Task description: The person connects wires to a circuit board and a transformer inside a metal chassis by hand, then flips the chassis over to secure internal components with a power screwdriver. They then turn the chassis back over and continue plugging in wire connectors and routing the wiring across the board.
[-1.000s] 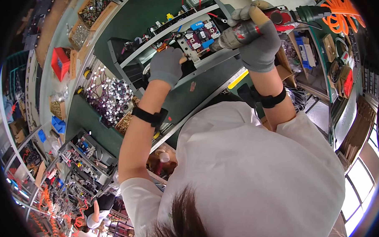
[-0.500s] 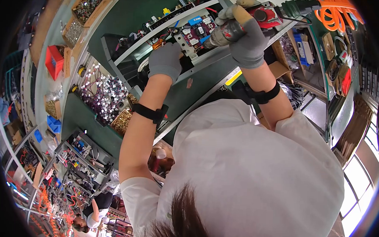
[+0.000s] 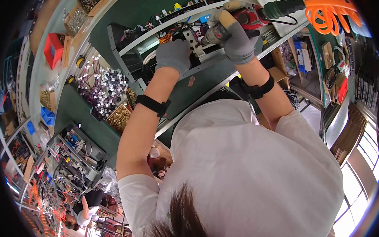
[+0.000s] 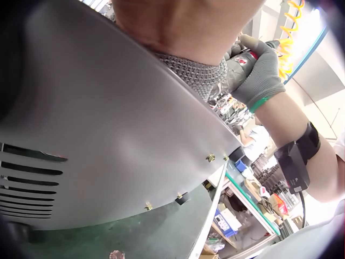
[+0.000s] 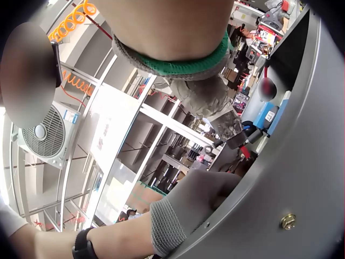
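My gloved right hand [image 3: 238, 44] grips a red power driver [image 3: 252, 17] with a grey taped nose. The nose points left and down into an open grey metal chassis [image 3: 204, 67]. Its tip overlaps the edge of a circuit board [image 3: 190, 35] with blue and white parts. Inside the same chassis, close to the tip, is my gloved left hand [image 3: 173, 57]; its fingers are hidden behind the glove's back and the wall, and I cannot tell what they hold. In the left wrist view the chassis's smooth outer panel [image 4: 118, 118] shows vent slots and small brass-coloured fasteners.
An orange coiled hose [image 3: 326, 14] trails off the driver's rear. Left of the chassis lie a heap of white connectors with wires [image 3: 101, 84] and a box of brass-coloured parts [image 3: 119, 118]. A red bin [image 3: 53, 51] stands farther left. Another person [image 3: 84, 211] is in the background.
The right hand and driver have moved left, toward the left hand. The left hand has shifted slightly right within the chassis. The head view has turned a little.
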Motion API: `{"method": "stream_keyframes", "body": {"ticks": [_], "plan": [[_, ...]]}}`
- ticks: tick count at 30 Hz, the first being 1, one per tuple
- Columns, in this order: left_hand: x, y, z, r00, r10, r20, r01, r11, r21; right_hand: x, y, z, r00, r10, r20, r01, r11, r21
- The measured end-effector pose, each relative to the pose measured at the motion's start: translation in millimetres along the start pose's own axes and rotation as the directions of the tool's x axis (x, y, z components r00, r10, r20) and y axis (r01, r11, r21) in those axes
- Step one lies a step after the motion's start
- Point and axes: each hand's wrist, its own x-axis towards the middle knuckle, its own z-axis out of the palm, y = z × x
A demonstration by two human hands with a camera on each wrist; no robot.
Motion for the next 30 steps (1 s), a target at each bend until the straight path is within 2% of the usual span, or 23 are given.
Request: {"method": "stream_keyframes", "body": {"ticks": [2,6,8,9,10,12,13,17,19,20,22,24,26,30], "plan": [[0.2,-0.7,0.3,1.0,0.008,-0.013,-0.008,1.0,-0.01,-0.8,0.5,-4.1,0.993,0.007,0.117,0.022,0.969,-0.245],[-0.3,-0.5,0.1,1.0,0.006,-0.006,-0.006,1.0,-0.028,-5.3,-4.0,-0.4,0.985,0.057,0.165,-0.017,0.972,-0.236],[-0.4,-0.3,-1.5,1.0,0.004,-0.015,-0.004,1.0,-0.029,-7.5,-4.5,0.9,0.969,0.102,0.227,-0.029,0.951,-0.307],[-0.4,0.1,-2.9,1.0,-0.001,0.01,0.001,1.0,-0.028,-9.6,-5.1,4.4,0.964,0.04,0.261,0.034,0.961,-0.275],[-0.6,0.4,-4.4,0.999,-0.006,0.035,0.007,1.0,-0.027,-13.2,-6.8,9.3,0.963,0.041,0.268,0.036,0.96,-0.276],[-1.7,1.0,-8.4,0.999,-0.015,0.049,0.017,0.999,-0.04,-19.3,-10.7,18.5,0.936,0.091,0.34,-0.063,0.994,-0.093],[-2.4,1.2,-9.9,0.998,-0.02,0.066,0.023,0.999,-0.049,-19.7,-7.1,16.2,0.935,0.154,0.319,-0.11,0.982,-0.154],[-5.4,1.3,-14.8,0.998,-0.038,0.055,0.042,0.997,-0.061,-23.0,-8.5,24.6,0.923,0.212,0.32,-0.128,0.956,-0.265],[-6.5,1.5,-18.3,0.995,-0.038,0.087,0.045,0.996,-0.079,-23.0,-2.5,26.1,0.949,0.097,0.301,-0.032,0.977,-0.211],[-5.8,0.3,-14.7,0.995,-0.048,0.083,0.055,0.995,-0.087,-21.9,-1.8,26.9,0.944,0.101,0.314,-0.034,0.977,-0.212],[-3.0,-2.5,-3.6,1.0,0.029,-0.004,-0.029,0.999,-0.041,-20.2,-2.8,24.6,0.934,0.153,0.323,-0.082,0.971,-0.223],[-2.8,-3.3,-1.1,1.0,0.022,-0.018,-0.023,0.998,-0.058,-19.8,-0.2,18.9,0.923,0.193,0.333,-0.112,0.963,-0.246],[-3.7,-3.2,-1.2,0.999,0.013,-0.031,-0.015,0.997,-0.073,-20.3,4.2,18.5,0.943,0.103,0.317,-0.013,0.962,-0.274],[-5.8,-4.2,-3.1,0.999,0.032,-0.026,-0.034,0.997,-0.066,-22.3,5.5,15.4,0.932,0.083,0.352,0.037,0.946,-0.323]]}}
